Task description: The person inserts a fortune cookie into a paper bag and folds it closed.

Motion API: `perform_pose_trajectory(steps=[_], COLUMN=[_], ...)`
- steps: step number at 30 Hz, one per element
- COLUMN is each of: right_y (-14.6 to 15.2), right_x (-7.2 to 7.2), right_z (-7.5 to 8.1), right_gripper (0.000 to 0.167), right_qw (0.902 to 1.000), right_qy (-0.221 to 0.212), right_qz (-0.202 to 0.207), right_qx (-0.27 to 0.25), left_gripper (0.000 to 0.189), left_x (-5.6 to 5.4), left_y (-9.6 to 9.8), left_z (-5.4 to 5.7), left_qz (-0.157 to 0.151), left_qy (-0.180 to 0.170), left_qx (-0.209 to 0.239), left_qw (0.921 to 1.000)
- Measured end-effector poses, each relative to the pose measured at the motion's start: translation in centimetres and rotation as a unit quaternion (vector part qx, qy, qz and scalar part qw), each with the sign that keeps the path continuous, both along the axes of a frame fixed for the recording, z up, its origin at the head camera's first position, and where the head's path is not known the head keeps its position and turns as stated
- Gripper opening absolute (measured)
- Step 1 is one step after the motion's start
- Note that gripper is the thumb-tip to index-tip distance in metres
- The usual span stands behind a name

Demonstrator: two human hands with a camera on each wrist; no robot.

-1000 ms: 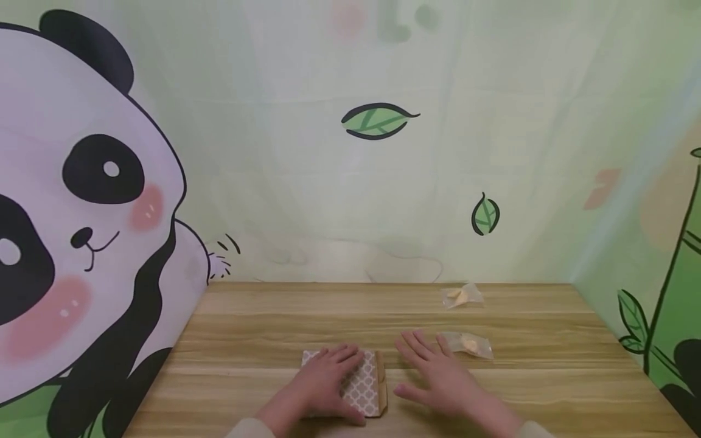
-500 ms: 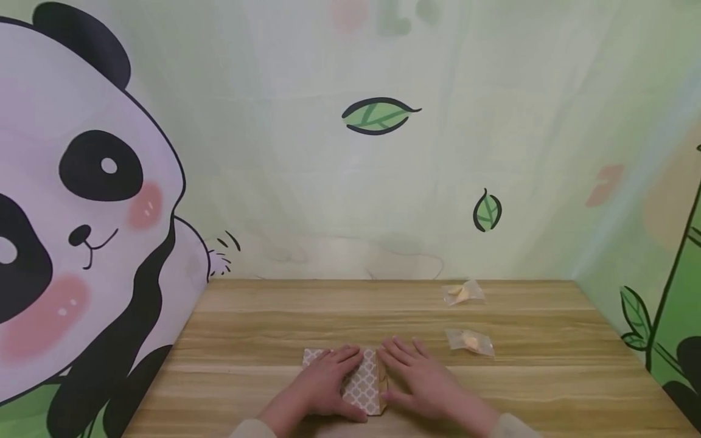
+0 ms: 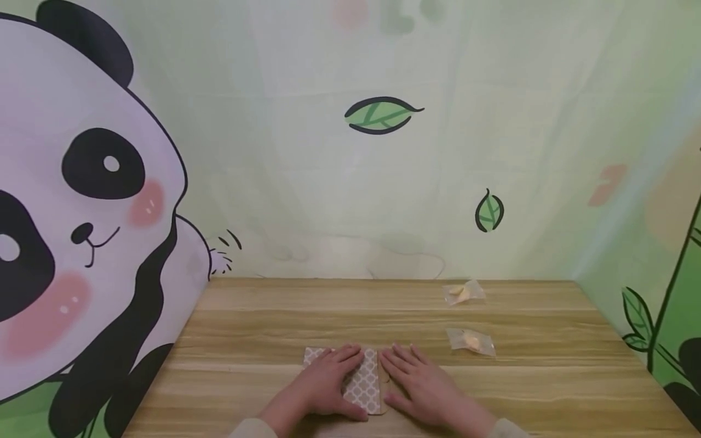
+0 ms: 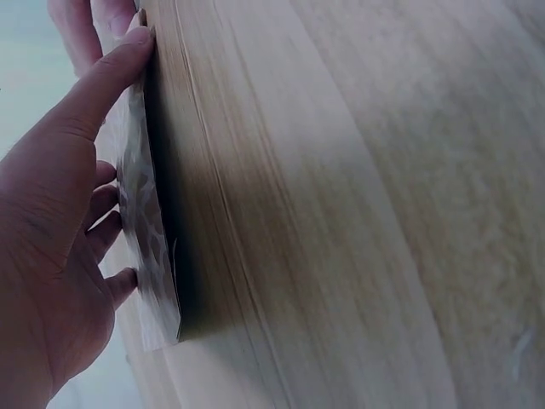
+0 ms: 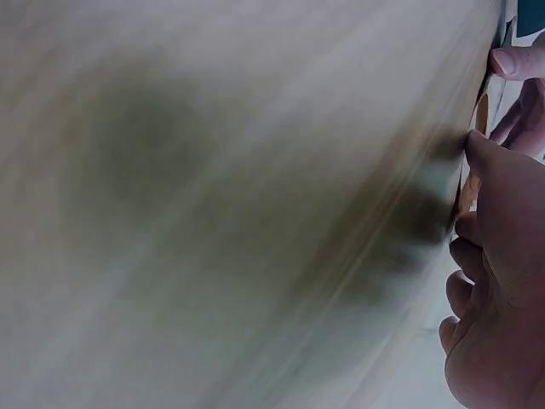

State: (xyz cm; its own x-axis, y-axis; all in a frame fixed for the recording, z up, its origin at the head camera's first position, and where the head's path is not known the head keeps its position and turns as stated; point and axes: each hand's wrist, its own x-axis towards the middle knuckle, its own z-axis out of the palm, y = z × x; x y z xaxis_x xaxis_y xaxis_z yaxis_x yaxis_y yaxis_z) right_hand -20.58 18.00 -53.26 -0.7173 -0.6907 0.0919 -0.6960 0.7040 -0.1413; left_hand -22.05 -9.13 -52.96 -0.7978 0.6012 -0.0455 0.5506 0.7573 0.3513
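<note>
A flat folded piece of card [image 3: 362, 382] with a grey-and-white lattice print lies on the wooden table. My left hand [image 3: 331, 378] rests on it with fingers spread, the thumb along its near edge. In the left wrist view the card [image 4: 145, 204] shows edge-on under the left fingertips, with a thin layer bent slightly away at one end. A plain brown flap [image 3: 384, 389] sticks out at its right side. Fingers fairly straight, my right hand [image 3: 420, 384] touches that flap and covers part of it. In the right wrist view its thumb [image 5: 490, 152] is at the flap's edge.
Two small clear packets with pale yellowish pieces inside lie to the right: one packet [image 3: 472, 342] beyond the right hand, the other packet [image 3: 464, 292] near the back edge. A cloth backdrop [image 3: 306, 182] with a printed panda hangs behind the table [image 3: 246, 328].
My right hand has moved left from the bare table beside the nearer packet onto the brown flap. The left hand has stayed on the card.
</note>
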Motion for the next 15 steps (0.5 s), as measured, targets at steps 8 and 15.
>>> perform_pose_trajectory(steps=[8, 15], right_y=[0.6, 0.4], right_x=[0.1, 0.1], right_z=[-1.0, -0.6], right_gripper=[0.07, 0.069], right_qw=[0.9994, 0.9994], right_qy=[0.027, 0.029], right_qz=[0.006, 0.015], right_qx=[-0.022, -0.01], left_gripper=[0.117, 0.118], left_x=[-0.1, -0.3], left_y=[0.9, 2.1], left_z=[0.7, 1.2], left_qz=[-0.006, -0.016], left_qy=[0.024, 0.046], left_qx=[-0.025, -0.051], left_qw=[0.9994, 0.9975])
